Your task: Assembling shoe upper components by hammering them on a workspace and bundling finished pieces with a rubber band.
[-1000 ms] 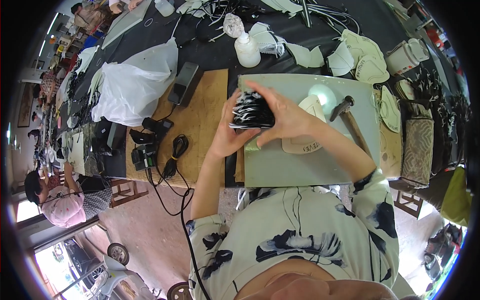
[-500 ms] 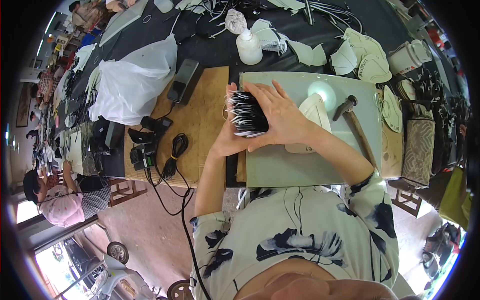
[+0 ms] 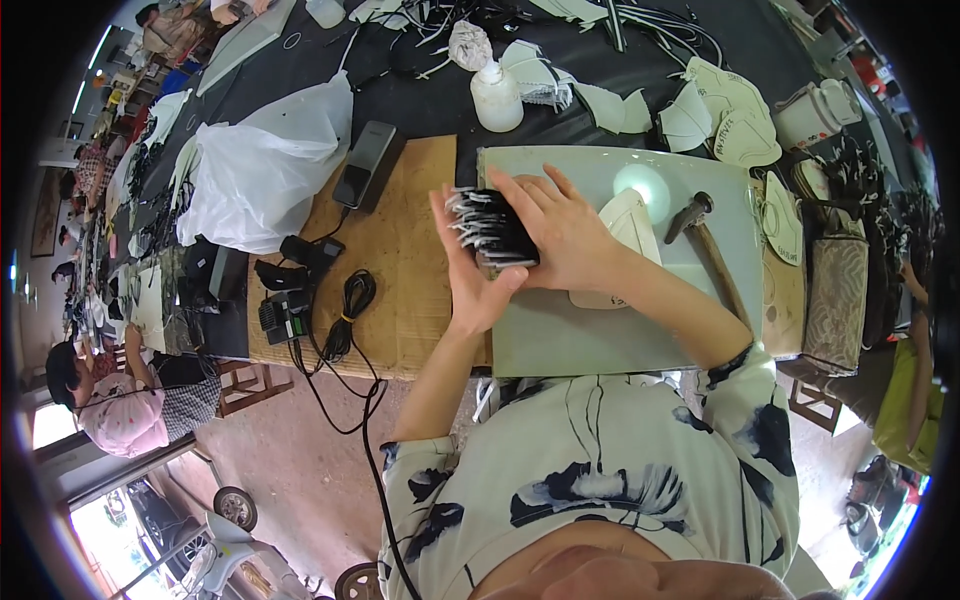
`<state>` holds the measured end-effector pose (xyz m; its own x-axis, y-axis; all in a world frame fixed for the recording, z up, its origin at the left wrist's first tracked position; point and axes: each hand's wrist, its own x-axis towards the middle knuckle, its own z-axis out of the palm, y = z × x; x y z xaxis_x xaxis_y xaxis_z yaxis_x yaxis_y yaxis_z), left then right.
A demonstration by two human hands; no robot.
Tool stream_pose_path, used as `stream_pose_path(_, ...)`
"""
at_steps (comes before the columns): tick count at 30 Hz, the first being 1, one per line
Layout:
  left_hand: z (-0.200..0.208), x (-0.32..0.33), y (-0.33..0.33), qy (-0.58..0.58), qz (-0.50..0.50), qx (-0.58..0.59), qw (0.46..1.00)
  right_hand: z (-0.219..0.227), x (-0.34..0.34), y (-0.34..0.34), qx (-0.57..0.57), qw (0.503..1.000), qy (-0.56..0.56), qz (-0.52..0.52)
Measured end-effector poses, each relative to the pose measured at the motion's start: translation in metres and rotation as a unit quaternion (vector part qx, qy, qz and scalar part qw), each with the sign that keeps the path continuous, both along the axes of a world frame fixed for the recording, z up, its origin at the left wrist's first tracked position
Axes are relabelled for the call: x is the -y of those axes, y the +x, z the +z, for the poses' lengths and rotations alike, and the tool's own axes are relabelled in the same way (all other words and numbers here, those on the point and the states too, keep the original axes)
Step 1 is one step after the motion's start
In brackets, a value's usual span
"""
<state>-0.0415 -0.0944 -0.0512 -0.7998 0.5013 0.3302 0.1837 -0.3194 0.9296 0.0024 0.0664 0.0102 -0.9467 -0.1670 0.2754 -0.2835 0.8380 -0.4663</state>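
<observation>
A stack of thin black pieces with white edges [image 3: 490,228] is pressed between my two hands above the left edge of a pale grey-green board [image 3: 600,345]. My left hand [image 3: 472,280] supports it from the left and near side, its thumb at the near corner and its fingers along the left edge. Across the stack's right side lies my right hand [image 3: 568,235], fingers bent over the far end. Partly behind the right forearm, a cream template [image 3: 628,235] rests on the board. To its right lies a hammer [image 3: 718,258] with a wooden handle.
Cardboard [image 3: 415,250] at left bears a black power adapter [image 3: 368,170] and a coiled cable [image 3: 352,308]. A white plastic bag [image 3: 255,165] is beside them. Beyond the board stand a white bottle [image 3: 497,100] and several cream templates [image 3: 745,120]. Another person [image 3: 120,400] sits far left.
My left hand has shifted round the stack: its fingers now stand out at the left edge and its thumb at the near corner. The stack has turned slightly; my right hand stays nearly in place.
</observation>
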Motion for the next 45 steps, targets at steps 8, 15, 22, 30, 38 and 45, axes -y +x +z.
stream_pose_path(8,0.027,-0.015,0.003,0.030,0.189,0.047,0.980,0.010,-0.012,0.002,0.142,0.947,-0.276,0.087)
stream_pose_path(15,0.033,-0.026,0.005,0.060,0.184,0.007,0.981,-0.012,-0.016,-0.038,0.111,0.945,-0.304,-0.040)
stream_pose_path(22,0.022,-0.031,-0.005,0.023,0.255,-0.090,0.962,-0.027,0.001,-0.035,-0.047,0.923,-0.382,-0.020)
stream_pose_path(30,0.019,-0.030,-0.007,0.017,0.282,0.030,0.959,-0.016,-0.014,-0.024,0.020,0.922,-0.385,0.025)
stream_pose_path(38,0.018,-0.025,0.006,0.051,0.275,-0.040,0.959,-0.027,-0.020,-0.041,0.074,0.850,-0.500,-0.147)
stream_pose_path(45,0.023,-0.033,-0.002,-0.038,0.284,-0.110,0.952,-0.009,-0.024,-0.011,0.141,0.934,-0.326,0.020)
